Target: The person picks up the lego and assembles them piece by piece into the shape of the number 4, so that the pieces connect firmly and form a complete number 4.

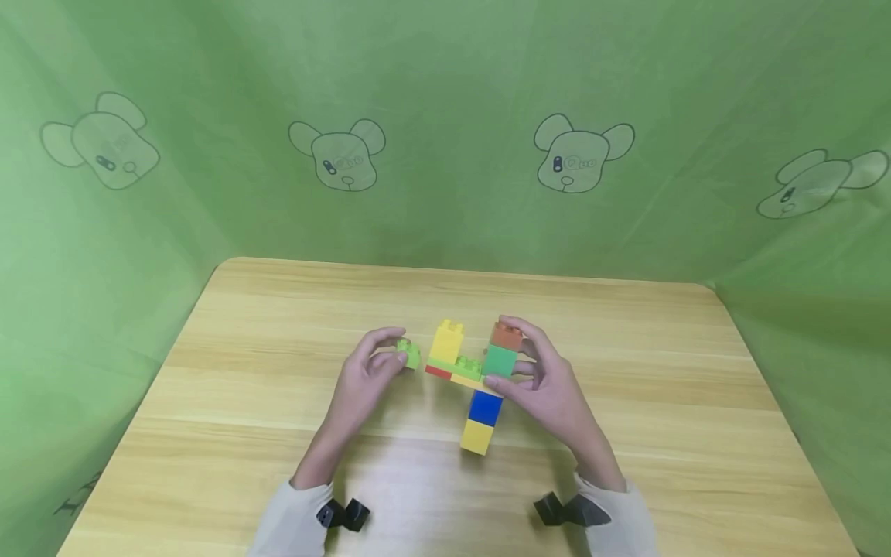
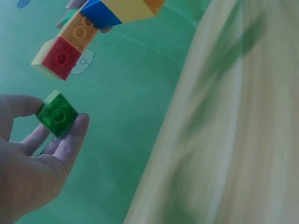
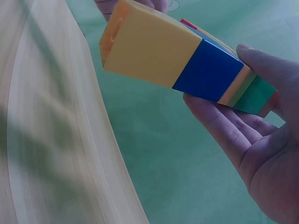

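A small light-green toy brick [image 1: 408, 354] is pinched between the thumb and fingers of my left hand [image 1: 365, 379]; its hollow underside shows in the left wrist view. My right hand [image 1: 550, 391] grips a brick assembly by its dark-green brick [image 1: 498, 360], which has an orange-brown brick [image 1: 506, 336] on top. Light-green bricks [image 1: 468, 367] run across the middle, with a tall yellow brick [image 1: 447, 340] at the left end. Beneath lie a red brick [image 2: 61, 58] and an orange one [image 2: 79, 31]. A blue brick [image 1: 485, 408] and a yellow brick [image 1: 477, 437] hang below. A gap separates the held brick from the assembly.
Both hands are above a wooden table [image 1: 230, 433]. Green cloth [image 1: 445, 224] with printed mouse heads surrounds its back and sides. Black devices are strapped at the left cuff [image 1: 343, 514] and right cuff [image 1: 571, 510].
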A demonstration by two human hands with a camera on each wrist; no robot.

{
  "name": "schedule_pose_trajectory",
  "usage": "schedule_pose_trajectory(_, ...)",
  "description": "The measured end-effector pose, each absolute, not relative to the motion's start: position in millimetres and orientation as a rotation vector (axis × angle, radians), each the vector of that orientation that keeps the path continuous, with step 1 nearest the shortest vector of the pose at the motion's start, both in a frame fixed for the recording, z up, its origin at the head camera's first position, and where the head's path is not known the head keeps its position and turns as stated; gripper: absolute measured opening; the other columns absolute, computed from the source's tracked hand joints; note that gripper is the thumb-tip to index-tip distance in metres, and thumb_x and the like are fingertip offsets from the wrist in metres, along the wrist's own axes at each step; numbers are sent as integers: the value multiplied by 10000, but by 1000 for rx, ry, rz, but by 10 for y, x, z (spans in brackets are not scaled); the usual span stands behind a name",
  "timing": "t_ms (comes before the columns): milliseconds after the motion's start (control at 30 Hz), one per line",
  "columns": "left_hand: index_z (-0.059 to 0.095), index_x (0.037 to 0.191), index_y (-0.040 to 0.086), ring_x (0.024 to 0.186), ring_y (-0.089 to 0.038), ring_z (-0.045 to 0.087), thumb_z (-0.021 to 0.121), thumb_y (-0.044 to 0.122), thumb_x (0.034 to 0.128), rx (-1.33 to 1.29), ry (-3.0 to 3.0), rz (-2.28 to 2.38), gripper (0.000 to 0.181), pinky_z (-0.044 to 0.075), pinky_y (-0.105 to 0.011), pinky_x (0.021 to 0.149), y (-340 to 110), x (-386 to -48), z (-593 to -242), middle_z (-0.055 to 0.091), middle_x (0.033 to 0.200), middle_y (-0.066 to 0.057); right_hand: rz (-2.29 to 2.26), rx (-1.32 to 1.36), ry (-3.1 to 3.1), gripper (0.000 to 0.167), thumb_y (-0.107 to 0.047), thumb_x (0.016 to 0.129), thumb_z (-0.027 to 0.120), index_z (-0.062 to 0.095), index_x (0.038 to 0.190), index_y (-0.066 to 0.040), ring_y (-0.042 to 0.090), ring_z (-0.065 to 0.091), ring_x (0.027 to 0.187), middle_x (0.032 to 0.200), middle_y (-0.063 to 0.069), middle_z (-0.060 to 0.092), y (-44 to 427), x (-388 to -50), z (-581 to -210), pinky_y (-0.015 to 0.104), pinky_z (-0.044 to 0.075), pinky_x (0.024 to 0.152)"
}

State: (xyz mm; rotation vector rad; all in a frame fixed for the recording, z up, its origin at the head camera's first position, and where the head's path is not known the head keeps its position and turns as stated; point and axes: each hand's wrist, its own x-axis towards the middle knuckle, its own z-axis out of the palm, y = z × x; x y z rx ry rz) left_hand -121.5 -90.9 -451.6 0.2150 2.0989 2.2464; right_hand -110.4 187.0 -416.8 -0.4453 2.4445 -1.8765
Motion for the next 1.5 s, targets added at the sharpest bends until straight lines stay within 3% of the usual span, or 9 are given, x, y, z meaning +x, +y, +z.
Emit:
schedule_pose_trajectory(167, 593, 1373, 29, 1121, -467, 668, 618, 133, 1044, 283, 2062, 2309, 345, 533, -532, 1045, -857, -1259, -4426, 625, 1333, -169, -1867, -442, 2456, 773, -62, 902, 816, 426, 1550, -220, 396, 707, 1093, 1428, 187, 574, 1862, -1105, -4157, 369, 655, 768)
schedule_pose_trajectory(333, 591, 1348, -19, 1084, -493, 678, 618, 131, 1047, 298, 2045, 2369, 337, 574, -448, 1004, -788, -1320, -4336, 650, 1293, -222, -1869, -451, 2445, 759, -53, 904, 810, 429, 1544, -202, 402, 709, 1084, 1419, 207, 576, 1853, -1097, -4152, 363, 654, 768)
schedule_pose_trajectory(533, 606, 1341, -3, 974, -382, 742, 625, 146, 1044, 303, 2067, 2409, 333, 585, -403, 990, -726, -1378, -4258, 682, 1268, -212, -1876, -473, 2426, 759, -29, 898, 808, 430, 1540, -175, 400, 714, 1068, 1427, 214, 569, 1847, -1090, -4157, 368, 656, 760)
schedule_pose_trajectory(833, 610, 1330, -16, 1053, -277, 729, 598, 133, 1061, 433, 2030, 2433, 307, 587, -406, 987, -626, -1460, -4186, 688, 1226, -211, -1868, -464, 2435, 771, -45, 894, 817, 430, 1541, -210, 410, 710, 1077, 1424, 213, 571, 1858, -1094, -4178, 373, 656, 761)
schedule_pose_trajectory(1067, 612, 1319, -25, 1120, -263, 699, 599, 122, 1060, 470, 2042, 2426, 297, 564, -481, 1014, -589, -1477, -4139, 660, 1273, -183, -1868, -483, 2433, 782, -49, 895, 818, 427, 1546, -238, 433, 701, 1086, 1443, 217, 559, 1873, -1099, -4198, 372, 656, 761)
schedule_pose_trajectory(1500, 627, 1364, 39, 1221, -245, 646, 613, 112, 1051, 676, 2138, 2241, 322, 529, -371, 1073, -560, -1493, -4138, 634, 1393, -74, -1906, -509, 2372, 784, 8, 890, 799, 425, 1551, -189, 388, 717, 1058, 1405, 243, 569, 1886, -1107, -4202, 406, 659, 748)
